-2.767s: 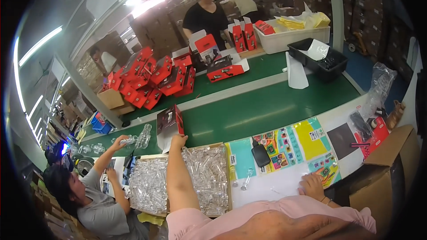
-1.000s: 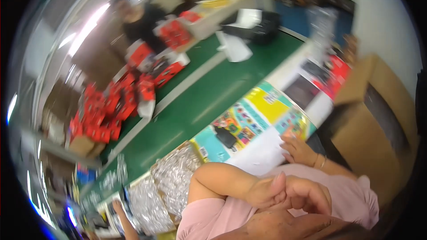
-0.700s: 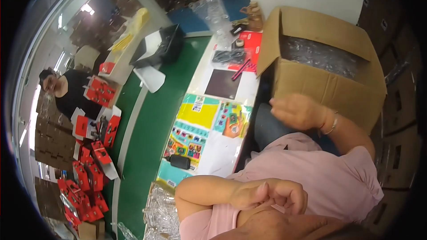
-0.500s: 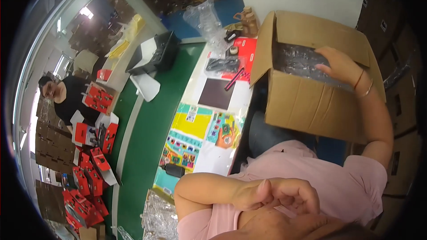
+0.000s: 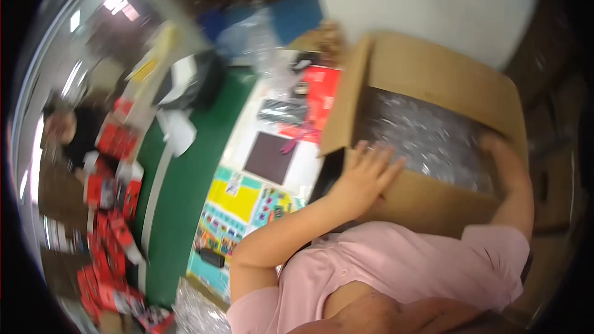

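Note:
A large brown cardboard box (image 5: 433,195) stands at my right with its flaps up. Inside it lie items wrapped in clear plastic (image 5: 427,133), dark underneath; I cannot make out their kind. My left hand (image 5: 368,179), fingers spread, is at the box's near left edge and holds nothing visible. At the right end my right hand (image 5: 493,148) reaches down into the box beside the plastic. Its fingers are hidden and blurred.
On the worktable left of the box lie a dark square sheet (image 5: 270,158), colourful printed sheets (image 5: 232,195) and a plastic-bagged item (image 5: 283,111). Beyond a green conveyor belt (image 5: 185,192), red boxes (image 5: 111,241) are piled near another person (image 5: 90,130). Crinkled clear plastic (image 5: 198,309) is at the lower left.
My left hand has moved from near my chest up to the box's edge, its fingers spreading. My right hand has shifted from the plastic's top to the right end, deeper in. The view has swung.

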Motion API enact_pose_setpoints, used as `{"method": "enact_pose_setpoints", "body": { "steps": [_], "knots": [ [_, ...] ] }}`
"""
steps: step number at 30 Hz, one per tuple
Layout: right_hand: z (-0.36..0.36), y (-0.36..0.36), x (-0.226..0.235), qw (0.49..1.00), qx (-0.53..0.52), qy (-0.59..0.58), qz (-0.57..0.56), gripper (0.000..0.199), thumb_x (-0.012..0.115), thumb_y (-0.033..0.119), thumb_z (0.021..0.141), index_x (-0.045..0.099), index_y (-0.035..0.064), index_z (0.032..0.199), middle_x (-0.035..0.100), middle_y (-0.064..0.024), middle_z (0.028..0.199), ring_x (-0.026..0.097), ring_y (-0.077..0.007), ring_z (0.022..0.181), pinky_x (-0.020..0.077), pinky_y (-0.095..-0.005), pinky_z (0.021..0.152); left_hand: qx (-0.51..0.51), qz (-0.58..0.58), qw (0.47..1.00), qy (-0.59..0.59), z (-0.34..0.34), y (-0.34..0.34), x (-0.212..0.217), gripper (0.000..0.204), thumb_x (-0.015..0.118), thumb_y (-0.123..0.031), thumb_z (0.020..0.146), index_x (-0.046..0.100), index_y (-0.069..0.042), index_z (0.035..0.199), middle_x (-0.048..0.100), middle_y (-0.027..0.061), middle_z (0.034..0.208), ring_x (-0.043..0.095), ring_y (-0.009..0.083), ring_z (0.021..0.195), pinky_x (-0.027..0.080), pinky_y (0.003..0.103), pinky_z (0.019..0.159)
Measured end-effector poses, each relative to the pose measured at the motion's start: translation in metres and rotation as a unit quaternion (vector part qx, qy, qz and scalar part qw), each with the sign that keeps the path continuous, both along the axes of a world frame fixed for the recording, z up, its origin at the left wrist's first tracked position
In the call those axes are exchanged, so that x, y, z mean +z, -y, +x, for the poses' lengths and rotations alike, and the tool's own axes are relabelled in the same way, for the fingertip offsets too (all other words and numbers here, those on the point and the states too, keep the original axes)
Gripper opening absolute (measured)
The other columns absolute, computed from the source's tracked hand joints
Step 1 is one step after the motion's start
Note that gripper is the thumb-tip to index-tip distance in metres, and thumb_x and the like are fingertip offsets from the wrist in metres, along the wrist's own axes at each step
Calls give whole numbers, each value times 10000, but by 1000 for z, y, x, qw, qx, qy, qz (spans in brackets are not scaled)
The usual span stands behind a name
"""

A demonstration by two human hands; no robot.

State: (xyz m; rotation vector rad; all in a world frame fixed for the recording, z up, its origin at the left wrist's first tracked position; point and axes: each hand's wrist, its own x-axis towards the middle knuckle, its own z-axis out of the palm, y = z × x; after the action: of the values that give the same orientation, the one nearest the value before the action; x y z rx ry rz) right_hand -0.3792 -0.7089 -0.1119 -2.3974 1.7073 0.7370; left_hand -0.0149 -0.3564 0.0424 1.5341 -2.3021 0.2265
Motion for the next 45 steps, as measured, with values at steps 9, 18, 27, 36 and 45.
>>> {"method": "enact_pose_setpoints", "body": {
  "steps": [9,18,27,36,45],
  "knots": [
    [205,-224,209,955,152,92,239,541,603,311,764,467,-2,1184,521,-167,1165,519,-285,1061,395,-365,921,11,-166,986,25,5,12,-53,404,519,-182,737,462,-53,1115,493,79,934,479,241,905,278,475,992],
    [4,-79,160,899,39,251,356,520,612,342,767,449,10,1132,552,-110,1007,543,-216,949,433,-315,826,-130,-74,966,-210,-28,31,-23,828,712,-420,607,366,-80,1279,325,243,1285,296,391,1224,146,604,1004],
    [134,-189,202,653,-28,603,458,317,598,198,801,484,17,1035,563,-67,880,551,-147,812,459,-275,698,-292,-291,878,-242,-39,37,9,305,613,-184,757,560,-56,1029,503,215,1108,525,373,922,435,473,834],
    [196,-62,29,638,-216,584,453,322,454,328,889,547,74,1064,589,-93,998,567,-216,897,480,-331,758,-80,-303,913,-262,-6,-13,2,541,692,-152,675,507,-96,1181,473,191,1154,506,352,1003,435,434,810],
    [218,-64,32,667,-159,525,504,351,446,339,893,522,74,1110,577,-107,1039,561,-237,934,479,-350,788,-38,-312,916,-249,-4,-21,-4,544,671,-160,625,477,-97,1129,468,174,1039,506,345,880,435,417,723]
  ]
}}
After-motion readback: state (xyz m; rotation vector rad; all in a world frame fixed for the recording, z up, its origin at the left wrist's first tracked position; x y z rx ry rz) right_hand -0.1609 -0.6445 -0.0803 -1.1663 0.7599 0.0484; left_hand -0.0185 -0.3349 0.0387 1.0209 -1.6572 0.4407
